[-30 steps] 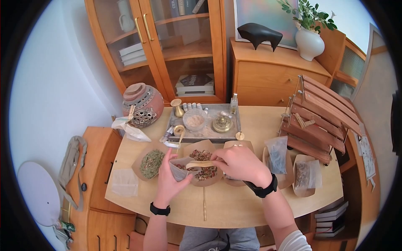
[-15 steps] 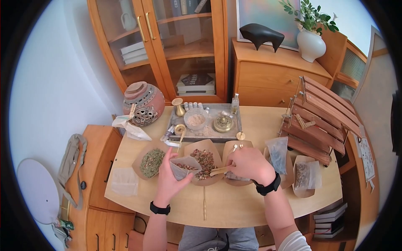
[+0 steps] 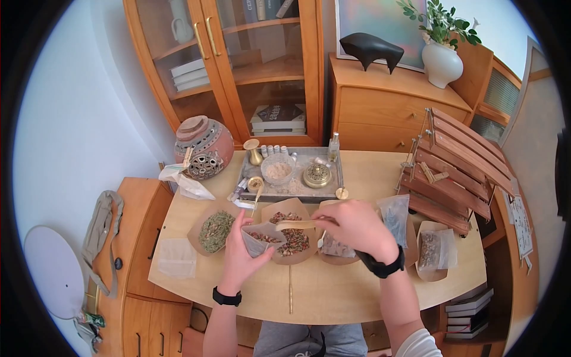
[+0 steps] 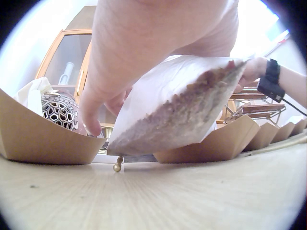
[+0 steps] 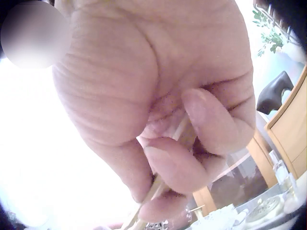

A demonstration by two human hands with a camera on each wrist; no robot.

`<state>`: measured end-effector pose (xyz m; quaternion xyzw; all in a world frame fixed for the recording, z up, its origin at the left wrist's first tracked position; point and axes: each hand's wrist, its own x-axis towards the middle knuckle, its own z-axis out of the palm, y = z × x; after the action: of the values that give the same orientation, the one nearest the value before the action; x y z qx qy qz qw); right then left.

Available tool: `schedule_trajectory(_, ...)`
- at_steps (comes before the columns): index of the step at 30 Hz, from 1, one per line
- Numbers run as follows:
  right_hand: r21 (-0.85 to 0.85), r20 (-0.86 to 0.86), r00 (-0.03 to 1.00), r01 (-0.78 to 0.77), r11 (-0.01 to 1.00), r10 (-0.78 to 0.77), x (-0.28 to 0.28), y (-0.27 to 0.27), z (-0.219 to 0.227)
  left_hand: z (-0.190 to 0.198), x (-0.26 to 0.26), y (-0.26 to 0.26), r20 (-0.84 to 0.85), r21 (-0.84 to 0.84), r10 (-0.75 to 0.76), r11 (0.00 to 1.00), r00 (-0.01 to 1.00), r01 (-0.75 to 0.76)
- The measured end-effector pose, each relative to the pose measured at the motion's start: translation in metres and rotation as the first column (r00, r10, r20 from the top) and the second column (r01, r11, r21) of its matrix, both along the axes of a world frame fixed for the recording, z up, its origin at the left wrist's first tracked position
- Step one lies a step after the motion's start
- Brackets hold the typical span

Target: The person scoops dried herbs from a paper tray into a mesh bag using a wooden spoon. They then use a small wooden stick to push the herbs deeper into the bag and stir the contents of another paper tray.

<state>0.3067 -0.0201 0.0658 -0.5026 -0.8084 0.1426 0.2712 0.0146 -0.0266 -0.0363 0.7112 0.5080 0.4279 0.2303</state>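
Note:
My left hand (image 3: 239, 256) holds a small translucent bag (image 4: 168, 110) between thumb and fingers, its mouth open to the right and dried bits of plant inside. My right hand (image 3: 360, 232) pinches a pale wooden scoop (image 3: 294, 225), its tip close to the bag's mouth. Below the scoop lies a brown paper tray (image 3: 279, 208) of mixed reddish-brown dried flowers and herbs (image 3: 294, 243). Curled fingers (image 5: 177, 167) wrap the thin handle in the right wrist view; the scoop's far end runs out of that view.
Left of the bag stands a paper tray of green dried herb (image 3: 217, 232), near an empty clear bag (image 3: 177, 259). More trays with bagged contents (image 3: 394, 220) line the right. A grey tray (image 3: 262, 193) holds a glass bowl (image 3: 278, 171) and brass burner (image 3: 316, 176). A thin brass rod (image 3: 291, 288) lies in front.
From over the bag, the scoop went right and down to the dried mix in the middle tray, then rose back left towards the bag's mouth. The left hand stays nearly still.

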Motion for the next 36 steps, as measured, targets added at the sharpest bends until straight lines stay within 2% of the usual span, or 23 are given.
schedule_trajectory(3, -0.002, 0.026, 0.997, -0.073, 0.997, 0.073, -0.018, -0.003, -0.005, 0.002, 0.001, -0.001, -0.008, -0.003, -0.005, 1.000, 1.000, 0.005)
schedule_trajectory(7, -0.033, 0.020, 0.998, -0.055, 0.998, 0.056, -0.008, -0.001, -0.002, 0.001, 0.000, 0.000, 0.014, -0.010, 0.001, 1.000, 1.000, -0.001)
schedule_trajectory(9, -0.095, 0.118, 0.992, 0.066, 0.993, -0.055, 0.004, 0.000, 0.001, 0.002, 0.000, 0.000, 0.015, -0.006, 0.007, 1.000, 1.000, -0.007)
schedule_trajectory(10, -0.095, 0.119, 0.991, 0.065, 0.993, -0.054, 0.006, 0.001, -0.002, 0.002, 0.000, 0.000, 0.013, -0.002, 0.006, 1.000, 1.000, -0.006)
schedule_trajectory(12, -0.102, 0.286, 0.955, 0.118, 0.988, -0.085, 0.009, 0.003, -0.016, 0.000, 0.000, 0.000, 0.017, 0.000, 0.005, 1.000, 1.000, -0.005)
schedule_trajectory(13, -0.102, 0.286, 0.954, 0.120, 0.988, -0.087, 0.008, 0.004, -0.021, 0.000, 0.000, 0.001, 0.021, 0.003, 0.005, 1.000, 1.000, -0.005)
schedule_trajectory(15, -0.223, 0.291, 0.956, 0.022, 0.975, 0.045, 0.001, 0.006, -0.028, 0.000, 0.000, 0.001, 0.013, 0.009, 0.006, 1.000, 1.000, -0.006)
schedule_trajectory(18, -0.181, 0.324, 0.943, -0.020, 0.983, 0.079, -0.012, 0.004, -0.032, 0.002, 0.000, 0.000, 0.005, 0.008, 0.013, 1.000, 1.000, -0.013)
schedule_trajectory(24, -0.128, 0.368, 0.929, 0.015, 0.992, 0.033, -0.010, 0.007, -0.039, 0.001, 0.000, 0.000, 0.001, 0.004, 0.014, 1.000, 1.000, -0.014)
schedule_trajectory(28, -0.082, 0.302, 0.953, 0.004, 0.997, 0.021, 0.003, 0.009, -0.029, 0.003, 0.000, -0.001, -0.016, 0.017, 0.009, 1.000, 1.000, -0.008)
schedule_trajectory(30, -0.075, 0.184, 0.983, 0.014, 0.997, 0.000, 0.007, 0.008, -0.015, 0.004, 0.001, -0.001, -0.018, 0.018, 0.002, 1.000, 1.000, -0.002)
schedule_trajectory(31, -0.075, 0.185, 0.983, 0.014, 0.997, 0.000, 0.006, 0.006, -0.010, 0.005, 0.001, -0.001, -0.022, 0.018, -0.005, 1.000, 1.000, 0.006)
schedule_trajectory(33, -0.062, 0.024, 0.999, -0.028, 0.998, 0.030, 0.003, 0.004, -0.004, 0.005, 0.001, -0.002, -0.029, 0.023, -0.009, 1.000, 1.000, 0.010)
schedule_trajectory(36, -0.004, 0.048, 0.995, -0.088, 0.996, 0.088, -0.017, 0.004, -0.020, 0.004, 0.002, -0.001, -0.036, 0.022, -0.022, 0.999, 0.999, 0.023)
